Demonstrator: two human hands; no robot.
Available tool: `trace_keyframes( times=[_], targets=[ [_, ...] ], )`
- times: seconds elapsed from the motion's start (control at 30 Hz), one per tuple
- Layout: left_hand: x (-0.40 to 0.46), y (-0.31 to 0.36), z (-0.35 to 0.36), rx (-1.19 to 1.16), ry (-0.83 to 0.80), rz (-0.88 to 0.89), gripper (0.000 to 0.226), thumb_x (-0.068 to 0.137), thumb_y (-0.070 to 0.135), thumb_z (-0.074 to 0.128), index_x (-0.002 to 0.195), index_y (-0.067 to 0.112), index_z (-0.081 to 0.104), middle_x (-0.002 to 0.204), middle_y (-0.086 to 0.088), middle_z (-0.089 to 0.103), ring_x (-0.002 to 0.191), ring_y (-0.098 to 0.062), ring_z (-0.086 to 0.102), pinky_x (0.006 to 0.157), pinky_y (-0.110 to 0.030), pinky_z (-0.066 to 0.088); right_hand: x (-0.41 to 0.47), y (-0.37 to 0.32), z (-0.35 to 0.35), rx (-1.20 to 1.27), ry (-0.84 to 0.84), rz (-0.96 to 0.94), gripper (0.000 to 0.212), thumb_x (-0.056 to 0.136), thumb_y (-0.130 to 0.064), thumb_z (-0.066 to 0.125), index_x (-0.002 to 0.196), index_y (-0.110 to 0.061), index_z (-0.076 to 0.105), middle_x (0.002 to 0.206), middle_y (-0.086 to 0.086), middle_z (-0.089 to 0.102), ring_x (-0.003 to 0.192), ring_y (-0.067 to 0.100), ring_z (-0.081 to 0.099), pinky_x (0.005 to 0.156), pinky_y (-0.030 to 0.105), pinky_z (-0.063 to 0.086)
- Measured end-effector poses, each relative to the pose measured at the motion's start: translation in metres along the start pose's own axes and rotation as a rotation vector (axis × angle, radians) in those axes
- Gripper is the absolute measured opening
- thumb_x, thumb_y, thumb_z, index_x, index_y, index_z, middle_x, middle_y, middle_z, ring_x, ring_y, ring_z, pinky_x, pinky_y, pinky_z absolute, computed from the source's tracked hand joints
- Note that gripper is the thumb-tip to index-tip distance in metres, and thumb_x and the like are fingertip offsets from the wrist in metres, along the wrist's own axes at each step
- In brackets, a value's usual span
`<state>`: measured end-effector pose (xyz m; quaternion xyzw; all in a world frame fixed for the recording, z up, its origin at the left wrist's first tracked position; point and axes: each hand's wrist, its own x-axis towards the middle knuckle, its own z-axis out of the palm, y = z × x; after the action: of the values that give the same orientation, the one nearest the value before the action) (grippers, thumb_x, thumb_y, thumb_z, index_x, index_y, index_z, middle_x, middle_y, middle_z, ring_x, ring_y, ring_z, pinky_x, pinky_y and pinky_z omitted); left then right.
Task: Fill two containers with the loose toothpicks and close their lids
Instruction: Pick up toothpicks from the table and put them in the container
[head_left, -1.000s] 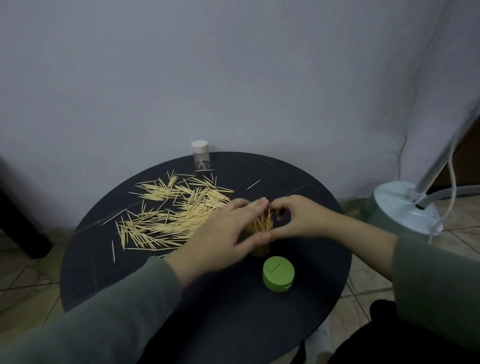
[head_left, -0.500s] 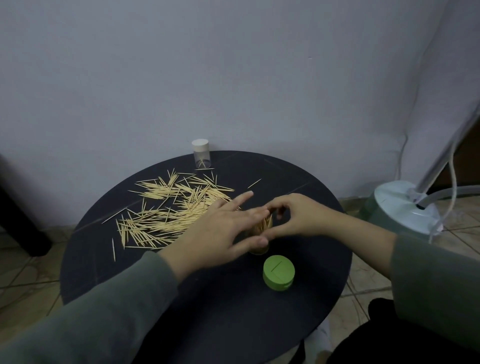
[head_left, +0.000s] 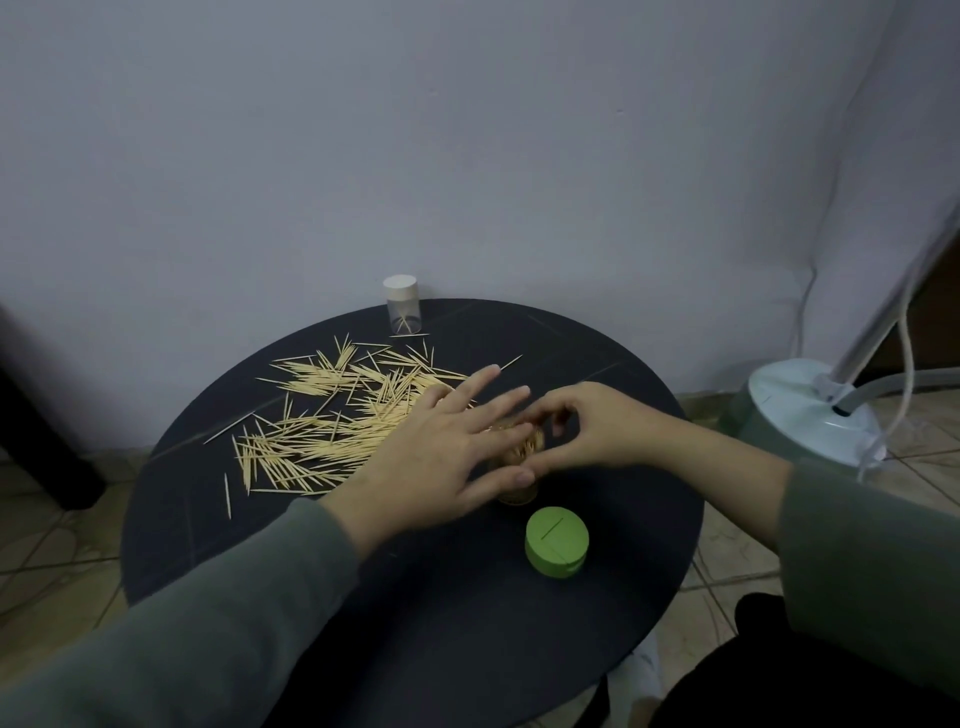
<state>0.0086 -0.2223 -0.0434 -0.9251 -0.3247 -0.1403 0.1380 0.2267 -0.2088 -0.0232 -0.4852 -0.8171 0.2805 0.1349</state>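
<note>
A small open container (head_left: 519, 494) packed with upright toothpicks (head_left: 529, 448) stands mid-table. My right hand (head_left: 597, 431) curls its thumb and fingers round the container's top and the toothpick tips. My left hand (head_left: 441, 457) lies to the left of it, fingers straight and spread, thumb against the container's side. The green lid (head_left: 557, 543) lies flat on the table just in front. Loose toothpicks (head_left: 332, 426) are scattered over the table's left half. A clear container with a white lid (head_left: 401, 304) stands at the far edge, with a few toothpicks inside.
The round black table (head_left: 415, 623) stands against a pale wall. A light green appliance base (head_left: 810, 415) with a pole and hose is on the tiled floor to the right. A dark furniture leg (head_left: 36, 441) is at the left.
My left hand's fingers have straightened and spread, lifting off the container's top toward the toothpick pile. My right hand has kept its hold.
</note>
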Motion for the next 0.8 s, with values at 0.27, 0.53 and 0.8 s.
trace_keyframes(
  times=[0.27,0.53,0.8],
  targets=[
    [-0.004,-0.009,0.002,0.005,-0.025,-0.013,0.06,0.096,0.065,0.019,0.133,0.033,0.054,0.148,0.003,0.044,0.143,-0.026,0.029,0.1,-0.047,0.038,0.0,-0.005,-0.002,-0.056,-0.034,0.058,0.056,0.068,-0.051,0.078,0.118,-0.032,0.061,0.103,-0.017,0.059,0.093,0.009,0.057,0.079,0.028,0.051],
    [-0.003,-0.018,0.009,-0.166,0.111,-0.318,0.052,0.096,0.052,0.027,0.132,0.029,0.056,0.127,0.009,0.061,0.124,-0.019,0.046,0.097,-0.041,0.039,0.005,0.005,-0.011,-0.196,-0.136,0.125,0.051,0.086,-0.021,0.07,0.131,-0.036,0.05,0.119,-0.015,0.052,0.094,0.004,0.049,0.078,0.019,0.042],
    [0.003,-0.032,0.029,-0.036,-0.202,-0.362,0.045,0.091,0.053,0.051,0.133,0.038,0.051,0.125,0.013,0.052,0.116,-0.013,0.04,0.097,-0.031,0.035,0.038,0.02,0.003,-0.438,0.096,0.196,0.036,0.09,-0.034,0.064,0.125,-0.033,0.058,0.127,-0.008,0.053,0.114,0.011,0.053,0.101,0.038,0.046]
  ],
)
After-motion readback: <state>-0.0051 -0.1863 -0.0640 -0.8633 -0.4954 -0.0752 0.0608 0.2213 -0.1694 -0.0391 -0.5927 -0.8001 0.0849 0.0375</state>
